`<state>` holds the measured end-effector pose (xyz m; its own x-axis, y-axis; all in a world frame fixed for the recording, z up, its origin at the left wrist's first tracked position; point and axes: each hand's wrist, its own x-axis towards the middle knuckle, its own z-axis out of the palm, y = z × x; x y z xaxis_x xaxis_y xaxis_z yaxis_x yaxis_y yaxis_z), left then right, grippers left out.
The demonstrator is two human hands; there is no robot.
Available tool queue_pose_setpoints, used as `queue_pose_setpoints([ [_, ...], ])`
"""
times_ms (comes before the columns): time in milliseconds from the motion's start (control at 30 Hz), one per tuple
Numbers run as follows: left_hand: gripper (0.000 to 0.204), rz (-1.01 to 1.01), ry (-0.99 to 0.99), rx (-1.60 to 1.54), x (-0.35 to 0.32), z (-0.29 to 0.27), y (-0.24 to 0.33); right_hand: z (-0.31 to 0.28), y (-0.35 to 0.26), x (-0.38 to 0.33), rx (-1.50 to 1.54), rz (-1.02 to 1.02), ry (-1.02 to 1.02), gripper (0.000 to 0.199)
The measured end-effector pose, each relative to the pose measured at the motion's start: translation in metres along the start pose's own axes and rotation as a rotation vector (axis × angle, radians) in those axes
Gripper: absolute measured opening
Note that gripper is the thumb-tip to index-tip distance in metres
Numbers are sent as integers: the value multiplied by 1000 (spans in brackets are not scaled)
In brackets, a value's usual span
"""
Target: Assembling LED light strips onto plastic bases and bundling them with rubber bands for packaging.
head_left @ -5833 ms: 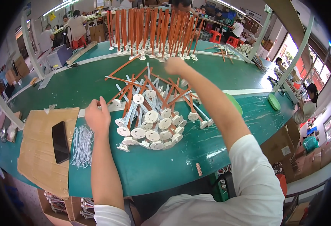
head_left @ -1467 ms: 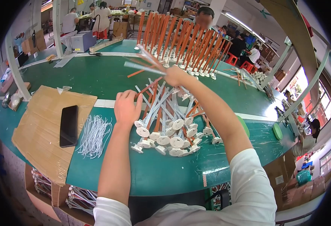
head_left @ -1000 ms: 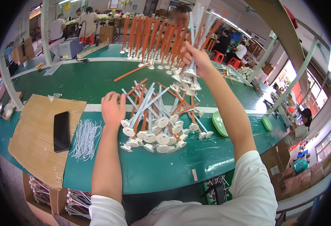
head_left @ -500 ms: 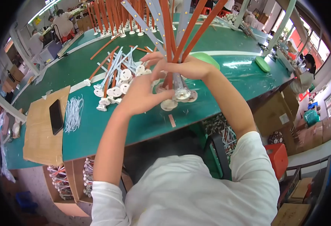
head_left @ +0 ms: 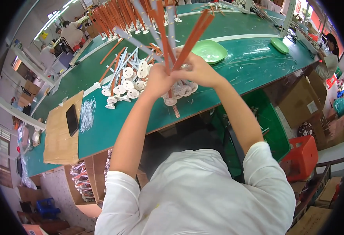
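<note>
Both hands hold one bundle of long rods (head_left: pixel 168 43), orange and grey, each ending in a white round disc base. My left hand (head_left: pixel 156 80) grips the bundle from the left, my right hand (head_left: pixel 197 70) from the right. The bundle stands upright with its disc bases (head_left: pixel 176 94) resting on the green table (head_left: pixel 234 66) near its front edge. A loose pile of the same rods (head_left: pixel 127 74) lies on the table just left of my hands.
A light green dish (head_left: pixel 209 51) sits behind my right hand, another green dish (head_left: pixel 280 45) farther right. A cardboard sheet (head_left: pixel 58 137) with a black phone (head_left: pixel 72 119) and white ties (head_left: pixel 87 113) lies at left. Upright rods (head_left: pixel 113 17) stand at the back. An orange crate (head_left: pixel 303 156) stands below.
My right hand brought a bundle of rods from the far side to the front edge. My left hand left the pile and joined it. The view tilted down toward my body.
</note>
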<state>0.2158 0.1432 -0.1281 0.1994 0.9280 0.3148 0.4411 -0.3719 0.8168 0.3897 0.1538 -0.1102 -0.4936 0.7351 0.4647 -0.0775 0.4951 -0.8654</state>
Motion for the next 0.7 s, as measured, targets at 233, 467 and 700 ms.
queue_pose_setpoints([
  [233,28,-12,0,-57,-14,6,9,10,33,-25,-336,123,42,59],
  [467,33,-138,-149,209,-17,-20,25,5,30,-15,-545,60,35,48],
  [700,32,-150,-83,106,-17,-19,6,1,44,-14,-495,9,2,35],
])
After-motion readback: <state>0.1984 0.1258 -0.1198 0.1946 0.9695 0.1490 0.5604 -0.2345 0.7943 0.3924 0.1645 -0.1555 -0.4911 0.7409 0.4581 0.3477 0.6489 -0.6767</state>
